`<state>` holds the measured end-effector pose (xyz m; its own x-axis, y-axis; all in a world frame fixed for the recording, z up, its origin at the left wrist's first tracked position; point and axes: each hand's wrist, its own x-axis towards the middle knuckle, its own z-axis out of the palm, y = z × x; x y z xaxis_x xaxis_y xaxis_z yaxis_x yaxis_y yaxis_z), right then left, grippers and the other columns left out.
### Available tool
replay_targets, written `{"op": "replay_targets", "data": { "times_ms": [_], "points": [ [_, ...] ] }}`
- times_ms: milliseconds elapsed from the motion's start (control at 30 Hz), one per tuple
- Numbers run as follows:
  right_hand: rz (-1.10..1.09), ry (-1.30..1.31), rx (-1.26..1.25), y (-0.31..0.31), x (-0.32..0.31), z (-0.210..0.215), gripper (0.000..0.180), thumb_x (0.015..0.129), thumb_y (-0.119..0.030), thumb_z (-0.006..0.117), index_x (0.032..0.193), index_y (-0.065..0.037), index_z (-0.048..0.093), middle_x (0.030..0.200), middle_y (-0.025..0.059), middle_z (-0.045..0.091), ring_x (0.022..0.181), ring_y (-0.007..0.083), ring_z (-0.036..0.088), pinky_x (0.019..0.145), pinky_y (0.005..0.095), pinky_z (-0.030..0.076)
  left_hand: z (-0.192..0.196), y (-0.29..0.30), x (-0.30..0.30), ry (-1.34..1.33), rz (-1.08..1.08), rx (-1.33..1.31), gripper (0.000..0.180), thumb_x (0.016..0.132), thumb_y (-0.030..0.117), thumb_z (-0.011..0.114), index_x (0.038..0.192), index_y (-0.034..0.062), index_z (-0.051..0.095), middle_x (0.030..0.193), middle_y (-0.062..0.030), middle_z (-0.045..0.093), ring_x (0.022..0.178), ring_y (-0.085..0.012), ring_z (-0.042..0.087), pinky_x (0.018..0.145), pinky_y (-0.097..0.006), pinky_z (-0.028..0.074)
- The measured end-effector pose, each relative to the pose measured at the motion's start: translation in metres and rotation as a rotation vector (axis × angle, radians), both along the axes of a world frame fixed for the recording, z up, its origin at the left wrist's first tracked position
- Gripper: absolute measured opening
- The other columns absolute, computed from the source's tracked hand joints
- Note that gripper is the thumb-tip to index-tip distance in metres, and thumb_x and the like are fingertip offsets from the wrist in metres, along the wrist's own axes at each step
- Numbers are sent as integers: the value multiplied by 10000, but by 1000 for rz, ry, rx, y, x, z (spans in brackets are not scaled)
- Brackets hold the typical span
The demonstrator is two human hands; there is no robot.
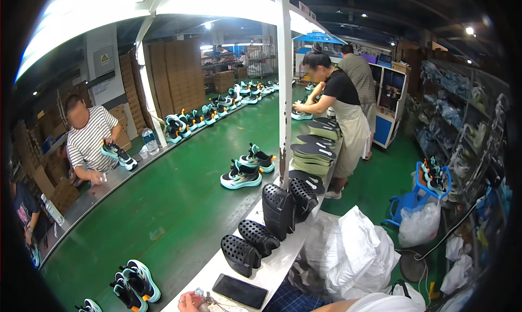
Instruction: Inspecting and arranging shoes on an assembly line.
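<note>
The small bundle (211,300), which looks like keys, lies at the near end of the white counter (278,264), beside the dark phone (240,291). At its left, the fingers of the left hand (190,301) are curled; whether they grip it, I cannot tell. The right hand is out of view, so its state cannot be told. Something this small seems to call for a light fingertip pinch, lifted clear of the phone's screen and the black clogs (239,255) beyond. The green belt (179,214) runs alongside.
</note>
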<state>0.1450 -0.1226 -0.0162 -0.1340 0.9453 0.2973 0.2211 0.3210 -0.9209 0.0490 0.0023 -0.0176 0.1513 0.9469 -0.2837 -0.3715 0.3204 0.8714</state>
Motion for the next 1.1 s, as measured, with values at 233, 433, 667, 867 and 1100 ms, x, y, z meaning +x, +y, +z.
{"op": "replay_targets", "data": {
  "times_ms": [233, 433, 667, 867, 1100],
  "points": [
    [0, -14, 29, 0, 1, -2, 122, 827, -116, 567, 926, -44, 565, 853, 166, 600, 778, 349, 591, 685, 392, 476, 10, -3, 8, -64, 85, -125, 196, 930, 172, 502, 1013, -1, 542, 779, -75, 592, 715, -172, 574, 685, -283, 481],
    [14, -59, 15, -1, -1, -6, 127, 833, -128, 561, 933, -49, 561, 854, 164, 597, 781, 351, 588, 687, 398, 475, 10, -5, 2, -15, 41, -63, 227, 873, 88, 536, 1065, -31, 517, 820, -90, 594, 728, -169, 575, 687, -267, 487],
    [-21, -62, 24, -1, -1, -2, 119, 850, -140, 546, 929, -53, 559, 829, 169, 599, 763, 357, 591, 671, 402, 472, 5, -1, 1, 0, 5, 36, 300, 802, 30, 574, 1087, -35, 509, 873, -100, 595, 771, -189, 590, 705, -280, 507],
    [10, -87, 27, -2, -3, -6, 120, 848, -126, 535, 938, -52, 559, 835, 169, 601, 765, 354, 593, 669, 398, 473, 8, -4, -5, 34, 10, 1, 300, 806, 44, 569, 1095, -19, 514, 936, -102, 581, 815, -186, 577, 709, -282, 500],
    [-20, -80, 40, -2, -1, -3, 134, 821, -98, 533, 943, -48, 559, 856, 169, 597, 784, 353, 591, 689, 393, 476, -4, 2, -2, -53, -6, 3, 258, 844, 51, 524, 1091, -23, 509, 926, -96, 571, 809, -184, 561, 730, -287, 502]
  ]
}}
